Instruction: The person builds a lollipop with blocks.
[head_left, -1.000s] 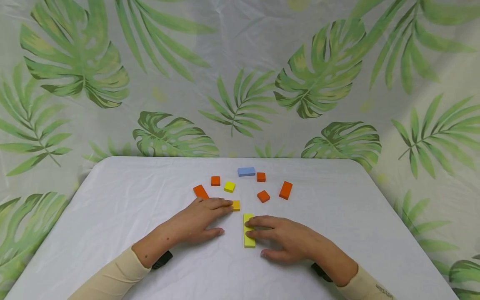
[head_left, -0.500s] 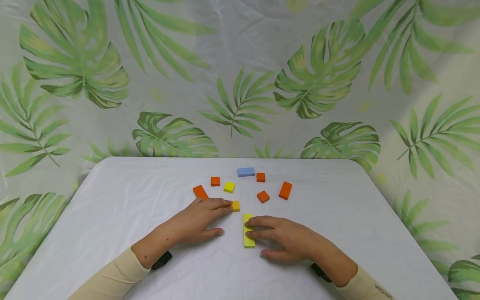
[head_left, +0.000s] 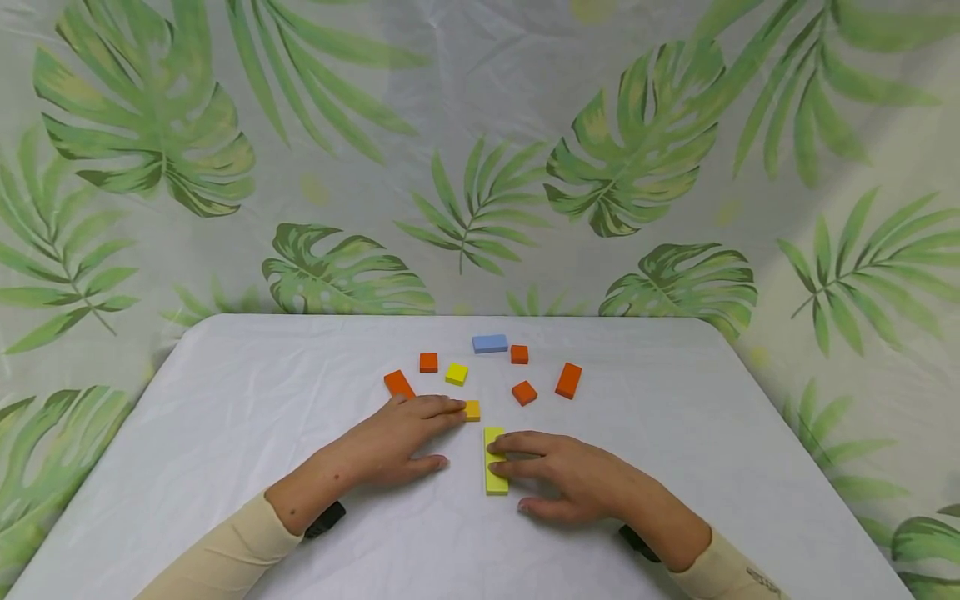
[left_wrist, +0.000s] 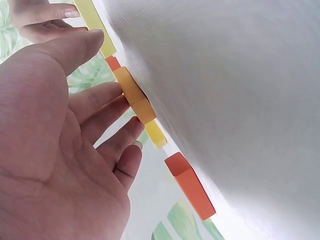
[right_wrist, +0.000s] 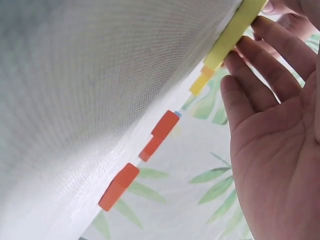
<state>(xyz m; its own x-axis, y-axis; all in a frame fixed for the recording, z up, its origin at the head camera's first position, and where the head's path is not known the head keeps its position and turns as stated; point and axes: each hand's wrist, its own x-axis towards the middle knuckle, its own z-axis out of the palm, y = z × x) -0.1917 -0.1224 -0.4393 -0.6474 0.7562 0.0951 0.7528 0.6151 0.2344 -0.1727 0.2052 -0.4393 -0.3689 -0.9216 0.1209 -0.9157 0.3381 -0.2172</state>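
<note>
My left hand (head_left: 408, 437) lies over the table with its fingers fairly straight, the fingertips touching a small orange-yellow block (head_left: 472, 411). In the left wrist view those fingertips meet the side of the orange-yellow block (left_wrist: 134, 92), and the thumb stands apart from it. My right hand (head_left: 573, 475) rests two extended fingertips on a long pale-yellow block (head_left: 495, 483), which lies lengthwise away from me. From the right wrist, the long yellow block (right_wrist: 235, 35) shows at the fingertips. Part of the orange-yellow block is hidden under the left fingers.
Beyond the hands lie a blue block (head_left: 490, 344), a small yellow block (head_left: 457, 373), small red-orange blocks (head_left: 428, 362) and longer red-orange blocks (head_left: 568, 381), one partly behind the left hand. A white cloth covers the table (head_left: 262, 375); a leaf-print curtain (head_left: 480, 125) hangs behind.
</note>
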